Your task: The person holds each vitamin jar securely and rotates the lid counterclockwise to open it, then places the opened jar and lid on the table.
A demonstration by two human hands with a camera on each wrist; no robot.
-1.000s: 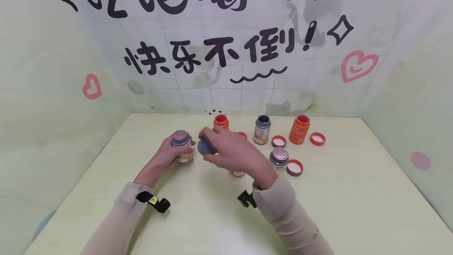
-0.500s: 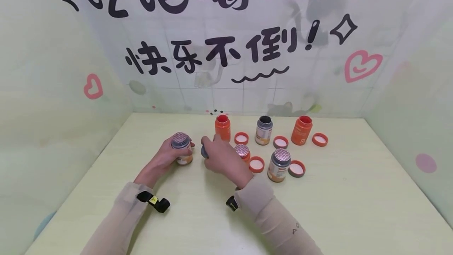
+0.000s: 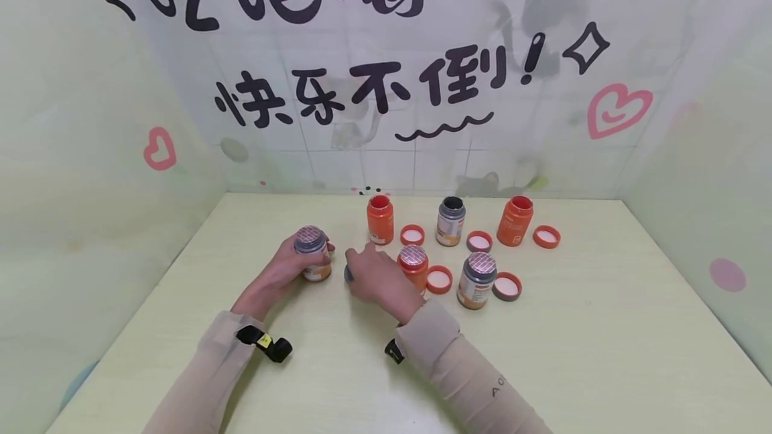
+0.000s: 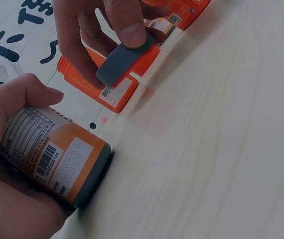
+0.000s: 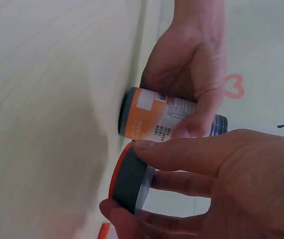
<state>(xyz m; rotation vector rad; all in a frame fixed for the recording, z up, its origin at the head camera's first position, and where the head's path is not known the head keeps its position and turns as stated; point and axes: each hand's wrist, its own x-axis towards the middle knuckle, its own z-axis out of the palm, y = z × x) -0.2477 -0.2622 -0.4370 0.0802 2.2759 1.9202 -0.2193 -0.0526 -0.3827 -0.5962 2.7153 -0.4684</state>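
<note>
My left hand (image 3: pixel 283 266) grips an upright grey jar (image 3: pixel 311 236) with an orange-and-white label; a patterned foil seal covers its mouth. In the left wrist view the jar's base (image 4: pixel 93 174) is right at the tabletop. To the right of it, my right hand (image 3: pixel 380 278) pinches a grey screw lid (image 5: pixel 132 179) with an orange rim between thumb and fingers. The lid is held on edge, its orange side toward the table. Beside the right hand stands an orange jar (image 3: pixel 413 268) with a foil seal, partly hidden by that hand.
At the back stand an orange jar (image 3: pixel 380 222), a grey jar (image 3: pixel 451 223) and another orange jar (image 3: pixel 515 223), all uncapped. A foil-sealed grey jar (image 3: pixel 476 283) is at the front right. Several lids lie white side up, among them one lid (image 3: pixel 507 286) beside it.
My right hand has come down and nearer the table's front with the lid, turning it so less of its face shows. My left hand keeps its grip on the jar in nearly the same spot.
</note>
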